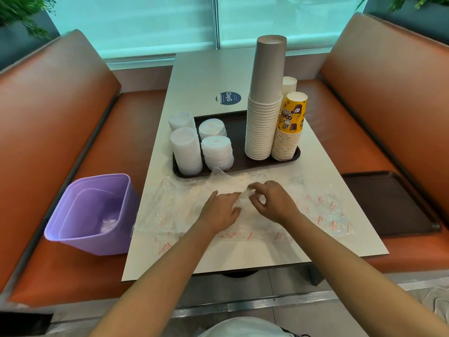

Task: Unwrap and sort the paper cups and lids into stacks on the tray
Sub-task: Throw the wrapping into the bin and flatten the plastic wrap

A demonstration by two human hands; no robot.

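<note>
A dark tray [239, 132] on the table holds a tall stack of grey cups [264, 103], a shorter stack of yellow printed cups [290, 125] and several stacks of white lids [187, 149]. Clear plastic wrapping [175, 207] with red print lies spread on the table in front of the tray. My left hand [221, 211] lies flat on the wrapping with its fingers straight. My right hand [272, 199] pinches a raised fold of the wrapping just beside the left fingertips.
A purple bin [92, 212] stands on the orange bench at the left, with a bit of plastic inside. A second dark tray [388, 203] lies on the right bench. A white cup [289, 84] stands behind the cup stacks.
</note>
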